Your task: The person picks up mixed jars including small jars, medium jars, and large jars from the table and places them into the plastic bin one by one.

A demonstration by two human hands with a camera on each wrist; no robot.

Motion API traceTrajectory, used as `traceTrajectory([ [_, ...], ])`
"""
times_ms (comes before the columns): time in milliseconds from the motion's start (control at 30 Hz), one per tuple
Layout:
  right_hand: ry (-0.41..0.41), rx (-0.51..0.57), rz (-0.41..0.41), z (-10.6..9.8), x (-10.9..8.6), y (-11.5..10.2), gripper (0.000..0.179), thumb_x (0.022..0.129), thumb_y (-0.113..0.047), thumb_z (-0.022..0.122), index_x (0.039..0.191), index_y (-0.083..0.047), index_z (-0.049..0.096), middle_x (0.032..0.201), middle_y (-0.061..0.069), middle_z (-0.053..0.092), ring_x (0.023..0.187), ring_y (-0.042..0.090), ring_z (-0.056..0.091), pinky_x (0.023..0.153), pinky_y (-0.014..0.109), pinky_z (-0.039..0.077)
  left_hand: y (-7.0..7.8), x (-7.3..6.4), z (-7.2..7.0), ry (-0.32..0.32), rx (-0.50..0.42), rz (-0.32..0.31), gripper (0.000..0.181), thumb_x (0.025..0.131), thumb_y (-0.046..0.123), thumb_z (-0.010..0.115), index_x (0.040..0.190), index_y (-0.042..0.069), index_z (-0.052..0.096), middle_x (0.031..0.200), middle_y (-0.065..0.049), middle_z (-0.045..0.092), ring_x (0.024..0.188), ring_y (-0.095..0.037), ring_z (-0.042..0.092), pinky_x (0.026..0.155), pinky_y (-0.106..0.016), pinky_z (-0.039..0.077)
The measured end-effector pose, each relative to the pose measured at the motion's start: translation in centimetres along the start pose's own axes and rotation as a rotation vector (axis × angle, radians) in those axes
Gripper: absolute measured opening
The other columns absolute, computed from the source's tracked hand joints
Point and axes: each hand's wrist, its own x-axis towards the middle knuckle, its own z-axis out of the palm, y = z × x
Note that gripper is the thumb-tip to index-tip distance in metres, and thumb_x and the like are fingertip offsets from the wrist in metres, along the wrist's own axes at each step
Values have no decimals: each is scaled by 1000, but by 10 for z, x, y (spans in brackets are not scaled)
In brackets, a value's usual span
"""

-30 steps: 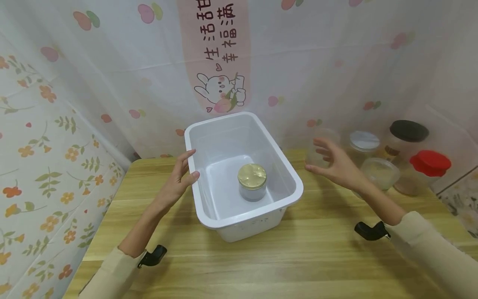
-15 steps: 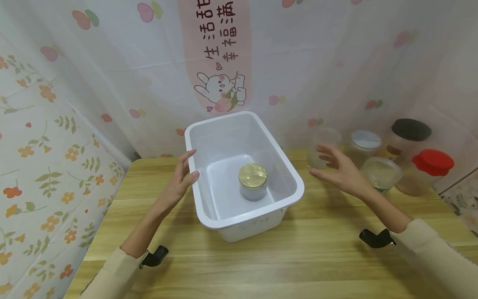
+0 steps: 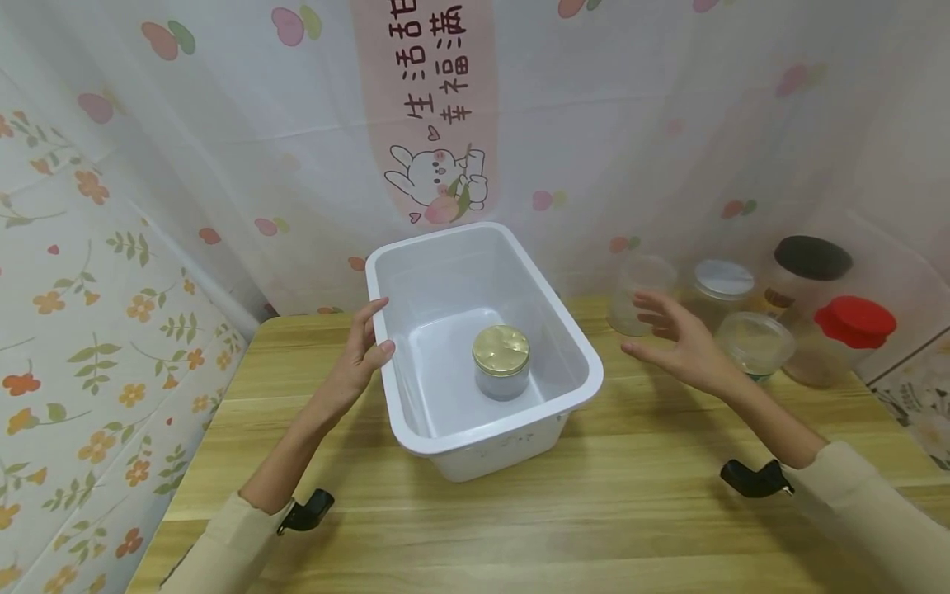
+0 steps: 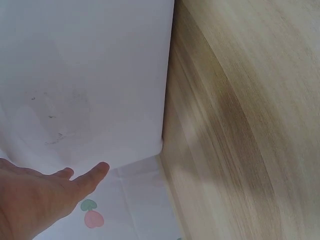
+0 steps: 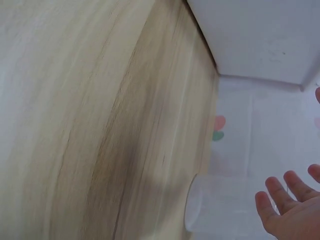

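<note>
A white rectangular plastic basin [image 3: 486, 433] stands on the wooden table, and a clear jar with a gold lid [image 3: 501, 351] sits upright inside it. My left hand [image 3: 355, 363] is at the basin's left rim, thumb and fingers spread apart with their tips overlapping the rim. In the left wrist view its fingers [image 4: 92, 177] stretch along the basin's outer wall [image 4: 85, 75]. To the right of the basin, my right hand [image 3: 686, 346] hovers with fingers spread and holds nothing. Just behind it stands a clear, lidless-looking container [image 3: 641, 276], partly covered by the fingers.
Several jars cluster at the back right: one with a white lid [image 3: 724, 279], one with a dark lid [image 3: 813, 258], one with a red lid [image 3: 856, 322], and a small clear tub [image 3: 755, 342]. A patterned curtain [image 3: 594, 148] hangs behind the table [image 3: 505, 528].
My right hand has shifted slightly right and nearer to me, away from the clear container. The left hand, the basin and the gold-lidded jar have stayed in place.
</note>
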Motion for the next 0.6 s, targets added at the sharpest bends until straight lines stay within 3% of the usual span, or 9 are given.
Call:
traceTrajectory([
  [267, 28, -36, 21, -12, -6, 1, 79, 84, -5, 83, 150, 1, 40, 145, 26, 47, 127, 48, 48, 99, 62, 38, 0, 1, 1, -1, -17, 7, 64, 102, 17, 43, 157, 15, 12, 153, -32, 21, 129, -55, 34, 88, -31, 50],
  [400, 22, -48, 24, -18, -8, 1, 78, 85, -5, 81, 151, 2, 39, 144, 29, 46, 126, 52, 47, 99, 63, 37, 1, 1, 1, 3, -18, 9, 64, 102, 16, 43, 157, 12, 11, 153, -28, 24, 129, -50, 36, 88, -31, 50],
  [500, 29, -50, 14, -23, -9, 0, 76, 86, -3, 80, 150, 4, 39, 143, 30, 47, 126, 52, 46, 105, 42, 40, 0, 1, 1, 3, -18, 10, 63, 102, 16, 44, 158, 19, 14, 153, -23, 27, 128, -43, 39, 88, -32, 51],
  [600, 38, -52, 7, -28, -10, 0, 76, 85, -2, 81, 148, 6, 40, 143, 29, 48, 125, 50, 47, 99, 18, 39, 0, 1, 1, 2, -21, 13, 62, 102, 17, 44, 158, 25, 16, 152, -22, 28, 126, -40, 41, 88, -32, 51],
])
